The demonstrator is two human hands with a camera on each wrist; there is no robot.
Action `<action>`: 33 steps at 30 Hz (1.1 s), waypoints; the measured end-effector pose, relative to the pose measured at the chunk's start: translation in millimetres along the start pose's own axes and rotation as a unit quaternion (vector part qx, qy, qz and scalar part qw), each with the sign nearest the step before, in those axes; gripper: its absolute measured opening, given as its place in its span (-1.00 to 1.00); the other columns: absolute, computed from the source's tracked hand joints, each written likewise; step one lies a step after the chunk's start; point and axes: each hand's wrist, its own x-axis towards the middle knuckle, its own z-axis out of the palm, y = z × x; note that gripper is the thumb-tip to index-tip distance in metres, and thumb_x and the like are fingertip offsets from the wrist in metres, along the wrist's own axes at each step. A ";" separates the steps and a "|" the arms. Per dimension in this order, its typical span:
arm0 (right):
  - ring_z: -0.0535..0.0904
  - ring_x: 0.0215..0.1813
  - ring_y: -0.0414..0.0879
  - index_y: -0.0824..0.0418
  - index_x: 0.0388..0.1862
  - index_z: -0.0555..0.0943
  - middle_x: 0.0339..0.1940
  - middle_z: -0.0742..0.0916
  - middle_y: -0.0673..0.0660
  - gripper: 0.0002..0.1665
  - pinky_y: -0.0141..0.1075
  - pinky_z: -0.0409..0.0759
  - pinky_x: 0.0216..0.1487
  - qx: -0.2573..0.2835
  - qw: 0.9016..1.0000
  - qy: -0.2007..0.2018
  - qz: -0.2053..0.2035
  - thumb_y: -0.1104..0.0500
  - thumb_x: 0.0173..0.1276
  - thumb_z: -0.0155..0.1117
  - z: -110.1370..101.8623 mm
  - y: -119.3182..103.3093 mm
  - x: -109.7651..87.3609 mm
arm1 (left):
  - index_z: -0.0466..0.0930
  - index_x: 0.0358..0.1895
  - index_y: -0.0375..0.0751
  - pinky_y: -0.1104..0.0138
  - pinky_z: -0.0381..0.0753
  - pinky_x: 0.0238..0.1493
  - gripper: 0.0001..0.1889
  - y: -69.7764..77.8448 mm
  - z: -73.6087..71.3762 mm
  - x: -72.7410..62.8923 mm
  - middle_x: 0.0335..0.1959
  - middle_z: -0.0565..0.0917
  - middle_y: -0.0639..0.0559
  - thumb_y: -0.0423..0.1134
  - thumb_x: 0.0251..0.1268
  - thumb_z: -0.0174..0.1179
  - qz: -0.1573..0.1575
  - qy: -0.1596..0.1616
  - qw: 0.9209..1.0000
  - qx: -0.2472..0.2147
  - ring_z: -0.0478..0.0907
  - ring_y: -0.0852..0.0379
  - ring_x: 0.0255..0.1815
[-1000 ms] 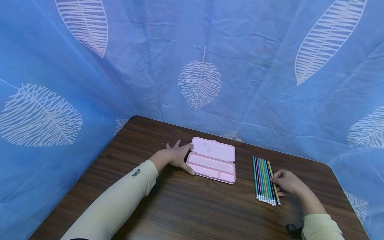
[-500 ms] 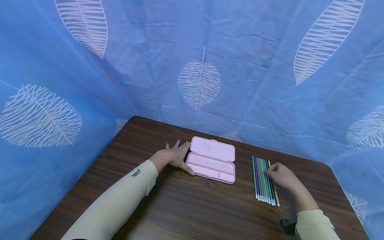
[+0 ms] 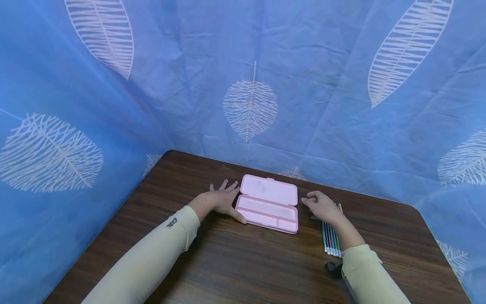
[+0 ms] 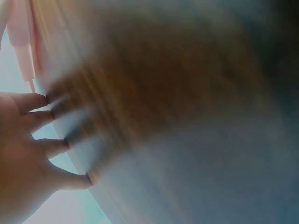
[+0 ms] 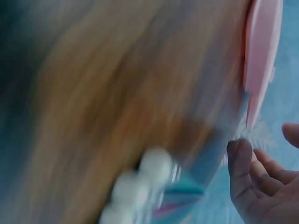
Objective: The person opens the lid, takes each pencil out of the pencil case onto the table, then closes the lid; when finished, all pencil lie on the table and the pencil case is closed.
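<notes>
A pink pencil case (image 3: 269,190) lies unfolded on the table, lid toward the wall and divided tray toward the person. My left hand (image 3: 224,200) rests at its left side, fingers spread, thumb by the tray's near left corner; the left wrist view shows the spread fingers on the wood beside the pink case (image 4: 23,42). My right hand (image 3: 322,207) is just right of the case, over the upper part of a row of pencils (image 3: 329,240). Its fingers are loosely bent, with nothing seen between them in the right wrist view. White pencil erasers (image 5: 156,165) show there, blurred.
Dark wooden table (image 3: 243,266) under everything, its back edge near a blue cloth (image 3: 303,105) printed with white leaves. A black strap piece (image 3: 334,270) sits at the right sleeve (image 3: 368,270), close to the eraser ends.
My right hand has moved left across the pencils from their right side toward the case, now covering part of the row. The left hand and case have stayed about where they were.
</notes>
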 end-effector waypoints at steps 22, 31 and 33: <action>0.57 0.36 0.33 0.40 0.75 0.00 0.44 0.55 0.48 -0.12 0.18 0.60 0.31 -0.009 0.999 0.032 -0.027 -0.05 0.72 0.00 19.1 -20.6 22.1 | -0.19 0.80 0.00 -0.53 -0.27 0.64 0.37 8.8 1.1 -2.2 0.85 -0.23 -0.02 0.63 0.10 0.32 0.002 0.005 1.000 0.004 -0.41 -0.25 0.85; 0.58 -0.14 0.06 0.36 0.75 0.08 0.05 0.65 0.32 -0.16 -0.17 0.50 -0.18 -0.054 0.995 0.049 -0.061 -0.05 0.72 0.01 17.2 -24.2 25.1 | -0.21 0.80 0.09 -0.51 -0.30 0.66 0.29 4.4 0.8 -4.1 0.85 -0.26 0.00 0.64 0.19 0.22 -0.003 -0.001 1.000 0.012 -0.45 -0.24 0.85; 0.57 -0.17 0.05 0.39 0.74 0.06 -0.01 0.66 0.32 -0.15 -0.19 0.48 -0.22 -0.051 0.996 0.038 -0.054 -0.05 0.72 0.01 18.1 -22.9 26.7 | -0.21 0.80 0.11 -0.51 -0.31 0.66 0.28 4.8 1.1 -5.2 0.85 -0.27 0.00 0.63 0.20 0.22 -0.003 -0.006 1.000 0.009 -0.46 -0.24 0.85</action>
